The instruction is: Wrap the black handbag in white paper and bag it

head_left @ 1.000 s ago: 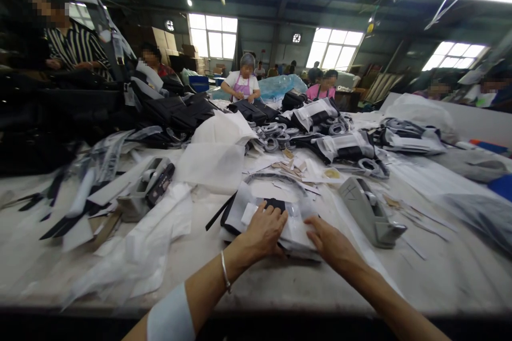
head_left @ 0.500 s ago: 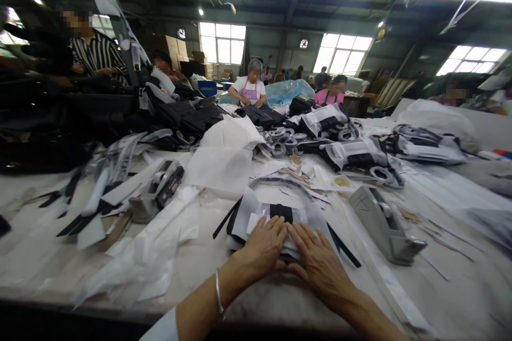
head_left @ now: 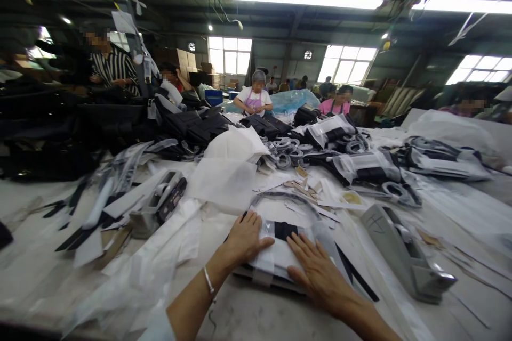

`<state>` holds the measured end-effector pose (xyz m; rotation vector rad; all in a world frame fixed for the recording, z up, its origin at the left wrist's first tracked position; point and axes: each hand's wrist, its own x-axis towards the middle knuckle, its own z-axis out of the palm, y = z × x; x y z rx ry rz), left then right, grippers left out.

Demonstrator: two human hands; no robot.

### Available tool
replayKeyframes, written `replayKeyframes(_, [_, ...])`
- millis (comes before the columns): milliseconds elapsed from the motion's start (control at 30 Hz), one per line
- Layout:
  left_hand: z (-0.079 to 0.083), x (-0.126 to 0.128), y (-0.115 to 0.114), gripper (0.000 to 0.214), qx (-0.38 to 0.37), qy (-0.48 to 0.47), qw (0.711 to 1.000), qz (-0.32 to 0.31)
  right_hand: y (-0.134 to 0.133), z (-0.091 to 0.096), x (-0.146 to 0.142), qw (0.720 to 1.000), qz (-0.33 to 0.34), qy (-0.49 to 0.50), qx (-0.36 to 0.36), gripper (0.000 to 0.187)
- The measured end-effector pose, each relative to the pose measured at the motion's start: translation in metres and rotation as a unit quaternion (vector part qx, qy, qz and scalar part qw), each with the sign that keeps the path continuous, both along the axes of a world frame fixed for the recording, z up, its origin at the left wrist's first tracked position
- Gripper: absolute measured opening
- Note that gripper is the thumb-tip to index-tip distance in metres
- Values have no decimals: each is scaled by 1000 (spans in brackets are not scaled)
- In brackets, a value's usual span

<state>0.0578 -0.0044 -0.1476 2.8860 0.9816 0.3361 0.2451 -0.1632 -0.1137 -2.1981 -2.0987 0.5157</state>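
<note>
In front of me on the table lies a black handbag, partly covered with white wrapping, its wrapped handle arching away from me. My left hand rests flat on the bag's left side, fingers stretched out and thumb toward the middle. On the right half, my right hand lies with its fingers spread over the white wrapping. Clear tape seems to run down the front, between the hands. A black strap sticks out at the bag's right.
Grey tape dispensers stand to the right and left. White wrapping sheets lie behind the bag. Several wrapped bags and black bags are piled farther back. A person in a purple apron works across the table.
My hands have moved apart: the left slid to the bag's left side, the right stays on the right half. More of the white front and tape now shows between them.
</note>
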Motion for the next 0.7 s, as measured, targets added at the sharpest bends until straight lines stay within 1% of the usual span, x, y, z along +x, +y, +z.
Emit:
replayKeyframes(100, [-1, -1, -15, 68, -4, -4, 1000, 2, -13, -2, 2, 1000, 4, 15, -3, 69])
replayKeyframes(200, [-9, -5, -41, 81, -13, 0, 1000, -1, -33, -10, 14, 998, 33, 51, 11, 68])
replayKeyframes(267, [-12, -9, -55, 89, -32, 10, 999, -12, -44, -13, 24, 997, 50, 65, 1, 66])
replayKeyframes(333, [-10, -13, -61, 91, -52, 11, 998, -21, -48, -11, 32, 997, 46, 61, 9, 62])
replayKeyframes(367, [-6, -14, -61, 89, -60, 10, 998, -23, -47, -9, 34, 997, 38, 51, 33, 61])
replayKeyframes(400, [-1, -15, -59, 85, -68, 10, 997, -24, -43, -8, 36, 996, 29, 35, 71, 60])
replayKeyframes(467, [10, -14, -50, 75, -88, 22, 996, -21, -30, -11, 37, 986, 27, -9, 166, 61])
replayKeyframes(533, [17, -13, -41, 70, -106, 40, 993, -19, -15, -26, 41, 966, 58, -53, 246, 64])
replayKeyframes(600, [18, -13, -34, 67, -107, 42, 993, -28, -3, -51, 47, 948, 99, -92, 289, 66])
replayKeyframes(667, [8, -13, -29, 62, -85, 24, 995, -42, 3, -78, 56, 931, 125, -126, 318, 69])
replayKeyframes(700, [-2, -14, -26, 57, -67, 13, 996, -49, 4, -90, 60, 922, 137, -140, 334, 70])
